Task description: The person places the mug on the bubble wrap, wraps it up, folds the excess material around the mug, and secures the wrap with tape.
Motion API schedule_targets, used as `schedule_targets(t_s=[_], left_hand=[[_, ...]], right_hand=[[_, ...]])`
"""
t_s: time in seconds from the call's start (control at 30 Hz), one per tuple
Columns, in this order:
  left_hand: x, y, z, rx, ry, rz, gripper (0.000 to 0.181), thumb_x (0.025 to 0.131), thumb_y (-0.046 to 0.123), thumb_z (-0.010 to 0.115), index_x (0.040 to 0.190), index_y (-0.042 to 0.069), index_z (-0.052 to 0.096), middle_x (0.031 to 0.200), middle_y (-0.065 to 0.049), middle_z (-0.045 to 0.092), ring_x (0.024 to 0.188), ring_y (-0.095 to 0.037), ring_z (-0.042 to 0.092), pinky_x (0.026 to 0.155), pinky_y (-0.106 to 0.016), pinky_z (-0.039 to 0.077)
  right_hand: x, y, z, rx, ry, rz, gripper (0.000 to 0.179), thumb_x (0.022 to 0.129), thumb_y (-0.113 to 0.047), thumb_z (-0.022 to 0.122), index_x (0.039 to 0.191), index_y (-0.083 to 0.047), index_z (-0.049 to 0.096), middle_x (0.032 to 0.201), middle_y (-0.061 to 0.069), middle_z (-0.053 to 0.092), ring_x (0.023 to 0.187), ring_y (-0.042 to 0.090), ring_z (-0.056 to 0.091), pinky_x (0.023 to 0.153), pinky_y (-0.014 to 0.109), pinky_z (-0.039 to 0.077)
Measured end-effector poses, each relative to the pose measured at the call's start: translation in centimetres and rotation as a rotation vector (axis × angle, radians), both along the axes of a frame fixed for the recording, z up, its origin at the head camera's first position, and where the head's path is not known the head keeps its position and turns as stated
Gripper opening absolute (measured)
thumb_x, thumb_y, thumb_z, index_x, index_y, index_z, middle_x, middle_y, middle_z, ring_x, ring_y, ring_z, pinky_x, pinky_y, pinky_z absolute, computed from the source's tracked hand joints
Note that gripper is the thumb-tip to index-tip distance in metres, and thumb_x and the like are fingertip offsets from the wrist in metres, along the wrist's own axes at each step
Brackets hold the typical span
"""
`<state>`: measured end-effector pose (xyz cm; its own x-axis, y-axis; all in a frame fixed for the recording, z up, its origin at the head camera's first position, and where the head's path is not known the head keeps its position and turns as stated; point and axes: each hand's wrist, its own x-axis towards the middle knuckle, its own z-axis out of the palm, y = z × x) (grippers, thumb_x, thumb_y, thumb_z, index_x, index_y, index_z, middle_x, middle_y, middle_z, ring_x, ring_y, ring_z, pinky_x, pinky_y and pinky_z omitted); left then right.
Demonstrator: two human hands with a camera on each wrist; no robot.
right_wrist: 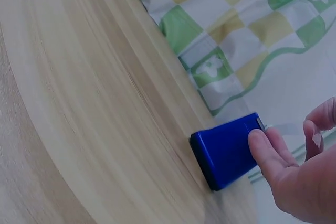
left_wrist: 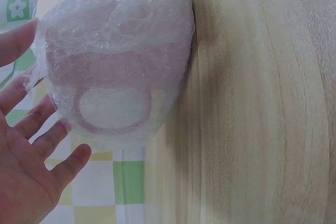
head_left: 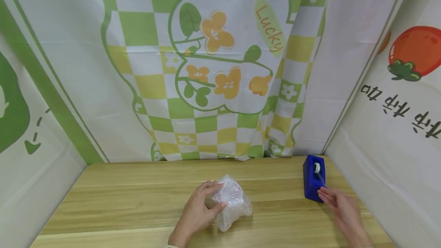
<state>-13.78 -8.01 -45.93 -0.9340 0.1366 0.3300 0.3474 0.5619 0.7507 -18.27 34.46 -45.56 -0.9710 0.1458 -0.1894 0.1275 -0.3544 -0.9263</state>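
A bundle of clear bubble wrap (head_left: 231, 198) rests on the wooden table (head_left: 138, 198) near the middle. Through its layers in the left wrist view shows a pinkish object (left_wrist: 121, 69) with an oval ring outline low on it; its exact kind is veiled by the wrap. My left hand (head_left: 198, 209) holds the bundle from the left, thumb on the near side and fingers on the far side. To the right, my right hand (head_left: 344, 209) is at the front of a blue tape dispenser (head_left: 311, 181). Two fingertips touch the dispenser while other fingers pinch a strip of clear tape (right_wrist: 286, 128).
A green and yellow checked curtain (head_left: 220, 133) hangs along the table's back edge. Printed white walls flank the table, and the right one (head_left: 386, 156) stands close to the dispenser. Bare wood lies between the bundle and the dispenser.
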Motion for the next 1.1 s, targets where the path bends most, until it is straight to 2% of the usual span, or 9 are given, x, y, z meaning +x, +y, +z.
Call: schedule_targets(t_s=[0.2, 0.47, 0.67, 0.77, 0.87, 0.97, 1.1], left_hand=[[0.0, 0.0, -0.1, 0.010, 0.000, 0.003, 0.048, 0.086, 0.029, 0.080, 0.129, 0.010, 0.069, 0.139, -0.013, 0.060, 0.136, -0.043, 0.046, 0.106, -0.069, 0.036], [-0.1, 0.0, -0.5, 0.018, -0.001, -0.003, 0.048, 0.087, 0.029, 0.080, 0.129, 0.010, 0.068, 0.140, -0.013, 0.060, 0.136, -0.043, 0.046, 0.105, -0.070, 0.036], [-0.1, 0.0, -0.6, 0.027, -0.008, -0.006, 0.049, 0.087, 0.030, 0.080, 0.130, 0.010, 0.068, 0.140, -0.013, 0.060, 0.136, -0.043, 0.046, 0.105, -0.071, 0.036], [-0.1, 0.0, -0.6, 0.027, -0.013, -0.005, 0.049, 0.087, 0.031, 0.080, 0.130, 0.010, 0.068, 0.140, -0.012, 0.060, 0.137, -0.043, 0.046, 0.104, -0.072, 0.035], [-0.1, -0.1, -0.5, 0.028, -0.010, -0.004, 0.049, 0.087, 0.031, 0.080, 0.130, 0.011, 0.068, 0.141, -0.012, 0.060, 0.136, -0.042, 0.046, 0.104, -0.072, 0.035], [-0.1, -0.1, -0.5, 0.031, -0.011, -0.006, 0.049, 0.087, 0.032, 0.079, 0.130, 0.011, 0.068, 0.141, -0.012, 0.060, 0.137, -0.042, 0.046, 0.105, -0.072, 0.034], [0.0, -0.1, -0.4, 0.035, -0.013, -0.011, 0.049, 0.088, 0.032, 0.079, 0.130, 0.011, 0.068, 0.140, -0.013, 0.060, 0.137, -0.043, 0.045, 0.106, -0.072, 0.034]], right_hand=[[-0.1, 0.9, 0.1, -0.014, 0.002, -0.004, 0.033, 0.097, 0.006, 0.034, 0.086, 0.001, 0.065, 0.086, 0.008, 0.076, 0.087, 0.015, 0.074, 0.090, 0.028, 0.056], [-0.7, 1.2, 0.2, -0.038, -0.049, -0.085, 0.028, 0.094, 0.007, 0.035, 0.085, 0.001, 0.061, 0.083, 0.009, 0.076, 0.085, 0.015, 0.075, 0.089, 0.028, 0.057], [-0.5, 1.6, 0.1, -0.113, -0.011, -0.084, 0.031, 0.095, 0.010, 0.034, 0.076, 0.002, 0.058, 0.081, 0.013, 0.075, 0.083, 0.018, 0.075, 0.087, 0.031, 0.058], [-0.2, 1.4, 0.0, -0.035, -0.050, -0.110, 0.034, 0.097, 0.006, 0.037, 0.073, -0.001, 0.061, 0.075, 0.008, 0.072, 0.077, 0.016, 0.075, 0.083, 0.028, 0.059], [0.0, 0.8, -0.2, 0.149, -0.120, -0.136, 0.031, 0.099, -0.001, 0.044, 0.076, -0.005, 0.065, 0.069, 0.001, 0.067, 0.069, 0.010, 0.072, 0.074, 0.024, 0.060], [0.4, 0.4, -0.4, 0.313, -0.181, -0.120, 0.021, 0.101, -0.006, 0.052, 0.085, -0.005, 0.065, 0.071, -0.003, 0.065, 0.068, 0.007, 0.068, 0.070, 0.021, 0.059], [1.0, 0.3, -0.7, 0.378, -0.192, -0.063, 0.014, 0.101, -0.006, 0.057, 0.098, 0.003, 0.067, 0.077, -0.001, 0.068, 0.071, 0.006, 0.067, 0.071, 0.021, 0.059]])
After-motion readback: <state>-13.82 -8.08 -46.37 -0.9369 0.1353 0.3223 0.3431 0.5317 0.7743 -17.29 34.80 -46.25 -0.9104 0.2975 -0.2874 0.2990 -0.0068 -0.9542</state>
